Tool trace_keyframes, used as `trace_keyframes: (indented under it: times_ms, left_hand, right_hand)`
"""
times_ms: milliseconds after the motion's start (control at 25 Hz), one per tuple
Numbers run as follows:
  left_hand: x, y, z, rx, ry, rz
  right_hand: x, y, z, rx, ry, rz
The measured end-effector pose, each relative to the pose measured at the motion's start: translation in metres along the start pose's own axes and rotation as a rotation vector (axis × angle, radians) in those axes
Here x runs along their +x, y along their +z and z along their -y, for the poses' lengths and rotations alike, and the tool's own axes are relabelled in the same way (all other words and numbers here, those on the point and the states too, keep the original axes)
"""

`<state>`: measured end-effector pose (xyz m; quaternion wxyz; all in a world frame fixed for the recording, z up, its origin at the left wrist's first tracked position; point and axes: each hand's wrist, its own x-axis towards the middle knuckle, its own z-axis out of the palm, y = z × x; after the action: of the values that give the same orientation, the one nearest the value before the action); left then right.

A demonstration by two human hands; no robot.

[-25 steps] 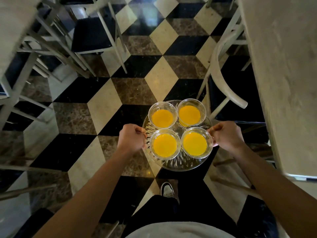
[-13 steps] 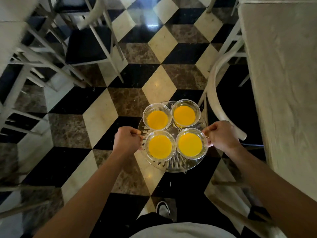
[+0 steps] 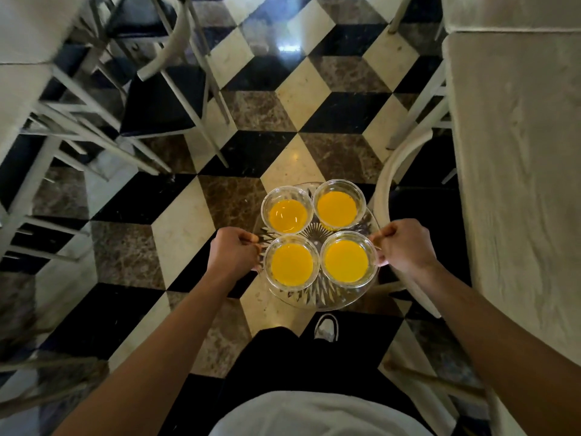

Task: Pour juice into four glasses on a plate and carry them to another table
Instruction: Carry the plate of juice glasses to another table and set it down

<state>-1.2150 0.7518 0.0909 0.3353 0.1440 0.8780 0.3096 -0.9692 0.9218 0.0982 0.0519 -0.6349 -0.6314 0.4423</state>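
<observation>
A round cut-glass plate (image 3: 317, 298) is held level in the air above the checkered floor. On it stand several clear glasses of orange juice, among them the far-left glass (image 3: 287, 212), the far-right glass (image 3: 338, 206) and the near-right glass (image 3: 347, 259). My left hand (image 3: 232, 248) grips the plate's left rim. My right hand (image 3: 404, 243) grips its right rim. The glasses stand upright, close together, and nothing has spilled on the plate.
A long pale table (image 3: 515, 158) runs down the right side, with a white chair (image 3: 396, 171) tucked beside it. White chairs with dark seats (image 3: 157, 99) and another table edge (image 3: 28, 33) stand at the left. My shoe (image 3: 327, 327) shows on the aisle's checkered floor (image 3: 301, 89).
I have walked forward along the aisle with the plate; the floor, chairs and right table have slid toward me. Both hands keep the same grip on the plate.
</observation>
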Motion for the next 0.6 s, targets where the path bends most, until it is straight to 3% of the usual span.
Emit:
trace_keyframes:
  times_ms: [600]
  left_hand:
    - [0.112,0.010,-0.094,0.032,0.023,0.101]
  right_hand:
    - [0.102,-0.017,0.056,0.034,0.043,-0.037]
